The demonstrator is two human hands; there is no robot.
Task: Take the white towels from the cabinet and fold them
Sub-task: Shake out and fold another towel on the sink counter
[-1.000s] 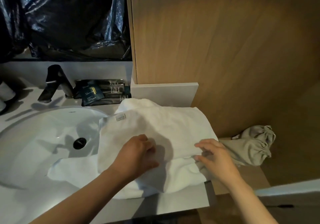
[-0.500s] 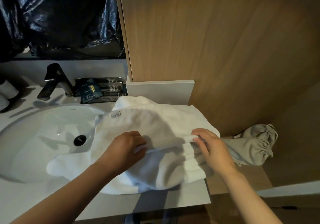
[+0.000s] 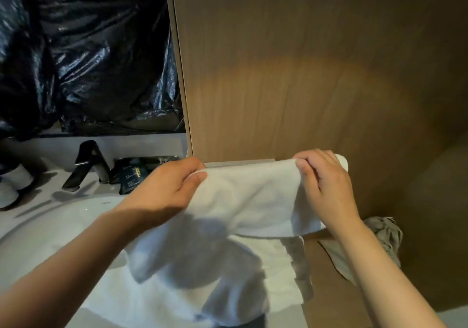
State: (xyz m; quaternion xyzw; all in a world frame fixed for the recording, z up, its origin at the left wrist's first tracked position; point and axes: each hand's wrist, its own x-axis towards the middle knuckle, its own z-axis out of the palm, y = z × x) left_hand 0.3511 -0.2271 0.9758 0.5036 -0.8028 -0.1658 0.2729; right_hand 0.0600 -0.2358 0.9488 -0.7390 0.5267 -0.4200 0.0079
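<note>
White towel (image 3: 248,196) hangs raised, its top edge pinched by left hand (image 3: 167,188) and right hand (image 3: 326,186).

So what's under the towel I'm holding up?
Under the raised towel, more white cloth lies flat, reaching over the sink. The countertop beneath is covered; whether it is a second towel is unclear.

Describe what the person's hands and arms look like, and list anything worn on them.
The left hand and the right hand wear no gloves, and no ring, watch or bracelet shows. Both arms are bare to the frame's edge, with no sleeve in view.
</note>
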